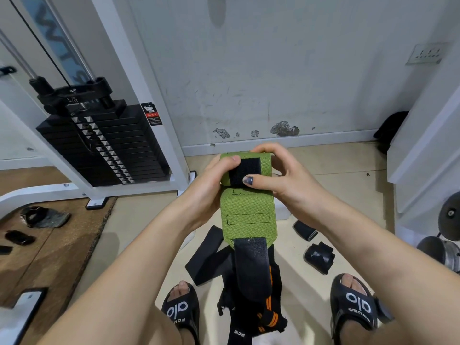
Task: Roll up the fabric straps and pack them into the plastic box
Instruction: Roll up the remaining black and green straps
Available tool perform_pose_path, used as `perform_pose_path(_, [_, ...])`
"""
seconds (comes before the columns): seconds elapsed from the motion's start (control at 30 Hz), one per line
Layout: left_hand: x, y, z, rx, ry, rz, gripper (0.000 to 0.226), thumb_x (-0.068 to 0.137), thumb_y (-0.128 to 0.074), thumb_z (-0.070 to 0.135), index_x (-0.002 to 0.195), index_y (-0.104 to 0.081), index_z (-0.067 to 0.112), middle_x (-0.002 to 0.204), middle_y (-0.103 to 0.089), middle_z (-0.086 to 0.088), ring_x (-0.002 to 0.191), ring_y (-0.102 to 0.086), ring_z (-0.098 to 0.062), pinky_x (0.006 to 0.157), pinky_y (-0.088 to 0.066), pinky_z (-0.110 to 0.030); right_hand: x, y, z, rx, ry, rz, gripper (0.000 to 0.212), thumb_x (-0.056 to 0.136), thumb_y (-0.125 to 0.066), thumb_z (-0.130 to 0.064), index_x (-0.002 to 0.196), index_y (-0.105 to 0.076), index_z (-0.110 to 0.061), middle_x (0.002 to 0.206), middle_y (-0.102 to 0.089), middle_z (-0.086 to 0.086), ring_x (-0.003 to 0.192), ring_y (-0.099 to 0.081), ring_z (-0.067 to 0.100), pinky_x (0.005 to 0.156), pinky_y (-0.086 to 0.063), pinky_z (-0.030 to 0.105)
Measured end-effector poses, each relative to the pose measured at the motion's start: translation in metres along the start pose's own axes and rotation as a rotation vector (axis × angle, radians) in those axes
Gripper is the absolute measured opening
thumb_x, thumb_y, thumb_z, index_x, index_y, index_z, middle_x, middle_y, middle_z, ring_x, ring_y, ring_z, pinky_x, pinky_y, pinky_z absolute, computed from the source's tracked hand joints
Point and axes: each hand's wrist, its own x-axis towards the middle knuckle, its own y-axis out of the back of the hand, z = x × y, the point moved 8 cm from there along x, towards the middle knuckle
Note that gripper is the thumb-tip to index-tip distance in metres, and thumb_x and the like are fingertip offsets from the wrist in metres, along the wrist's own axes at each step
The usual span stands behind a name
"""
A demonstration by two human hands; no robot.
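Note:
I hold a green fabric strap [247, 207] upright in front of me, its top end partly rolled with a black hook patch facing me. My left hand [211, 185] grips the roll's left side, thumb on top. My right hand [276, 175] grips the right side, thumb pressed on the black patch. The strap's black tail [251, 265] hangs down. Below it on the floor lie loose black straps [209, 257] and a black strap with orange stripes [268, 312]. Two rolled black straps [318, 256] rest on the floor to the right. A white plastic box [282, 211] shows only partly behind the green strap.
A white cable machine with a black weight stack [104, 143] stands at left. Black gloves and pads [44, 216] lie on the brown mat. Dumbbells [445, 247] sit at the right edge. My feet in black slides [183, 312] flank the strap pile.

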Motion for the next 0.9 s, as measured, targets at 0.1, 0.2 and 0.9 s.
perform_pose_path(0.1, [0.002, 0.002, 0.002, -0.029, -0.031, -0.007, 0.019, 0.096, -0.061, 0.027, 0.109, -0.059, 0.014, 0.096, -0.068, -0.007, 0.086, -0.066, -0.024, 0.081, -0.056, -0.038, -0.002, -0.001, 0.008, 0.028, -0.134, -0.018, 0.057, 0.073, -0.086, -0.017, 0.125, -0.063, -0.027, 0.127, -0.064, 0.016, 0.108, -0.072, 0.026, 0.084, -0.058, 0.039])
perform_pose_path(0.2, [0.003, 0.004, 0.005, -0.008, -0.081, -0.019, 0.03, 0.079, -0.065, 0.027, 0.106, -0.055, 0.016, 0.087, -0.064, -0.002, 0.085, -0.062, -0.02, 0.085, -0.051, -0.04, -0.005, -0.007, 0.01, -0.005, -0.218, -0.05, 0.037, 0.091, -0.074, -0.037, 0.125, -0.064, -0.03, 0.115, -0.074, 0.004, 0.098, -0.073, 0.021, 0.083, -0.055, 0.037])
perform_pose_path(0.9, [-0.003, -0.001, -0.007, 0.043, 0.076, -0.052, 0.04, 0.104, -0.049, 0.045, 0.132, -0.06, 0.018, 0.127, -0.072, -0.01, 0.115, -0.071, -0.027, 0.096, -0.058, -0.044, -0.006, -0.005, -0.011, -0.216, 0.108, 0.014, 0.052, 0.081, -0.08, 0.004, 0.12, -0.064, -0.025, 0.112, -0.068, 0.007, 0.095, -0.069, 0.014, 0.078, -0.059, 0.028])
